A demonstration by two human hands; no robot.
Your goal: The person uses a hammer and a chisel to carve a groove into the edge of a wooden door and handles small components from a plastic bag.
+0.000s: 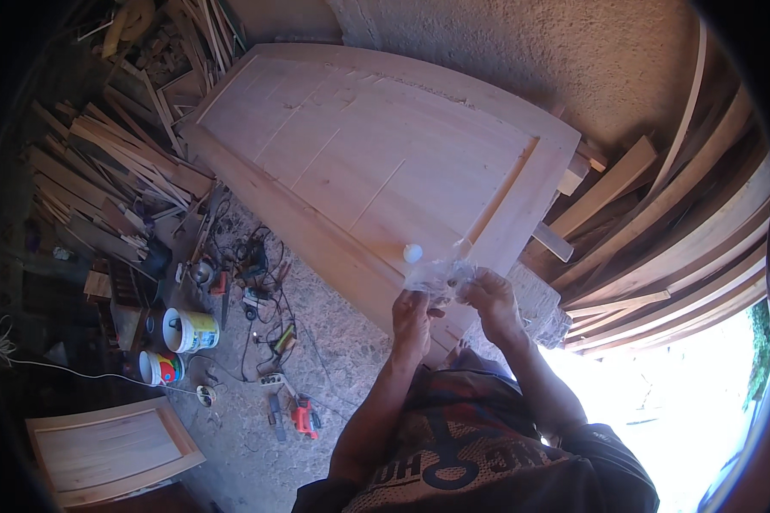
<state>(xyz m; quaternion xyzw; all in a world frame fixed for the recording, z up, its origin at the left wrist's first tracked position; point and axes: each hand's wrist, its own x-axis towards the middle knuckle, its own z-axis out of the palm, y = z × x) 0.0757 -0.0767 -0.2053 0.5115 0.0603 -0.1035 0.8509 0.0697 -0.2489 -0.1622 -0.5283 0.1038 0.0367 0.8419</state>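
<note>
Over the near end of a large wooden door panel (351, 162), I hold a crumpled clear plastic bag (429, 275) between both hands. My left hand (414, 318) is closed on the bag's left side, with the thumb up. My right hand (493, 301) pinches its right side with bent fingers. What the bag contains, if anything, I cannot make out. Just beyond the bag shows a small round white thing (412, 253), its kind unclear. The panel has a raised frame and thin grooves, with wood shavings along its far edge.
Stacked boards (693, 248) line the right side, and loose wood strips (137, 162) pile up at the left. On the floor are a white bucket (190, 331), a smaller paint bucket (160, 368), a red power tool (305, 417), cords and a smaller framed panel (115, 449).
</note>
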